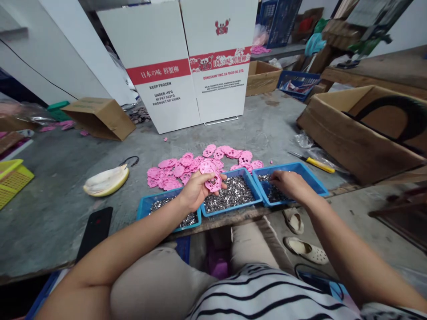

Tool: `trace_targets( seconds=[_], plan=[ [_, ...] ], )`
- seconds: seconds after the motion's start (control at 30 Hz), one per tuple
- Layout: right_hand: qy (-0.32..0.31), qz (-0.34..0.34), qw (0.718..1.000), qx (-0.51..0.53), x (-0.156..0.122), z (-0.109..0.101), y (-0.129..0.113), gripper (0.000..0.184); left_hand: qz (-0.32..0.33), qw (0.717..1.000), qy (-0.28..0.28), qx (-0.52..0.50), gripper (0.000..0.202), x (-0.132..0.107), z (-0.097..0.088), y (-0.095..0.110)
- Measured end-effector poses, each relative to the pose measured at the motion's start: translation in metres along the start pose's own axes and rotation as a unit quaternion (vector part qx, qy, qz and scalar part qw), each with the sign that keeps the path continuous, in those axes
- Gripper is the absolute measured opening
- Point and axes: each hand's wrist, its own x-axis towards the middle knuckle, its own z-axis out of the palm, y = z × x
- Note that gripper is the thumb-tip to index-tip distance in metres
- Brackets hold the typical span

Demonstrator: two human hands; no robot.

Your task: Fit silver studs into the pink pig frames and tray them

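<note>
My left hand (196,189) is closed round a pink plastic disc (211,174), held over the middle blue tray (248,178) of small metal pieces. My right hand (288,183) reaches into the right blue tray (310,178), fingers curled down among the small metal pieces; whether it holds any is hidden. A third blue tray (147,205) of the same pieces lies under my left wrist. A heap of pink discs (187,166) is spread on the grey table (66,178) just behind the trays.
Two tall white cartons (187,66) stand behind the heap. A brown box (100,116) lies at left, a large open cardboard box (360,133) at right. A yellow-handled tool (315,163), a pomelo peel (106,181), a black phone (95,231) and a yellow basket (11,178) are on the table.
</note>
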Motion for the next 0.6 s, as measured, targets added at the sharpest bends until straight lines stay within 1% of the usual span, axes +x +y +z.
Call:
trace_targets(
  seconds=[0.13, 0.23, 0.3, 0.37, 0.4, 0.43, 0.47, 0.53, 0.6],
  plan=[
    [0.021, 0.002, 1.0, 0.015, 0.0, 0.0, 0.004, 0.028, 0.001, 1.0, -0.002, 0.006, 0.03, 0.001, 0.001, 0.0],
    [0.066, -0.002, 0.997, 0.044, -0.002, -0.005, 0.003, 0.022, -0.002, 1.0, -0.004, 0.01, 0.029, 0.0, 0.002, 0.0],
    [0.1, -0.012, 0.99, 0.1, -0.002, -0.009, -0.001, 0.016, -0.004, 1.0, -0.001, 0.013, 0.028, 0.0, 0.003, 0.001],
    [0.124, -0.019, 0.971, 0.202, -0.003, -0.012, -0.006, 0.01, -0.005, 1.0, 0.001, 0.017, 0.029, 0.001, 0.004, 0.001],
    [0.126, -0.024, 0.954, 0.269, -0.003, -0.013, -0.01, 0.008, -0.006, 1.0, 0.002, 0.018, 0.03, 0.001, 0.005, 0.001],
    [0.121, -0.032, 0.931, 0.344, -0.002, -0.013, -0.014, 0.011, -0.006, 1.0, 0.002, 0.019, 0.031, 0.001, 0.005, 0.001],
    [0.11, -0.046, 0.9, 0.42, -0.002, -0.012, -0.019, 0.017, -0.007, 1.0, 0.002, 0.02, 0.032, 0.001, 0.006, 0.001],
    [0.074, -0.09, 0.825, 0.553, -0.002, -0.009, -0.032, 0.034, -0.006, 1.0, 0.002, 0.025, 0.034, 0.001, 0.006, 0.0],
    [0.032, -0.138, 0.76, 0.634, -0.003, -0.004, -0.047, 0.046, -0.004, 0.999, 0.003, 0.038, 0.036, 0.0, 0.007, -0.001]
  ],
)
